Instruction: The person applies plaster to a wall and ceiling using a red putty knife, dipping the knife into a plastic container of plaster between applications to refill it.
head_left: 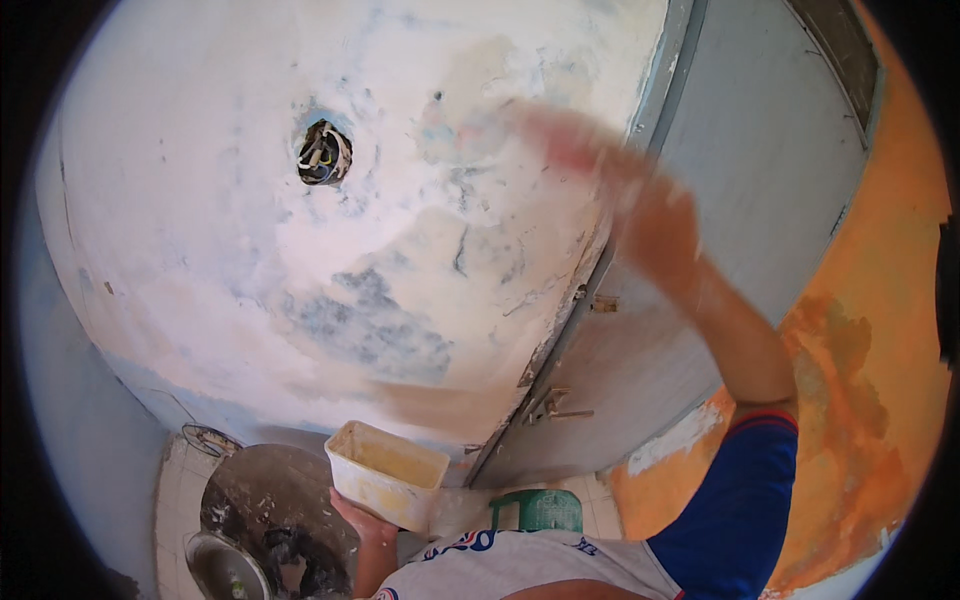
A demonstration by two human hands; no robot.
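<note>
My left hand (366, 522) is closed on the side of a cream plastic tub (392, 490) at the lower middle. The tub is rectangular and tilted, its inside smeared with pale yellowish residue. Up at the right edge of the patchy white wall (250, 260), beside the door frame, is my right hand (655, 220), smeared by motion. It grips a tool with a red part (570, 145) that reaches toward the wall surface; blur hides its exact kind. Grey and beige patches mark the wall around it, with a dark crack below.
A round wall hole (325, 155) with wires in it lies left of centre. The grey door (740, 190) and its handle (570, 412) are at right, with an orange wall (840, 400) beyond. Below are a metal basin (225, 565), a dark round surface (265, 480) and a green object (540, 510).
</note>
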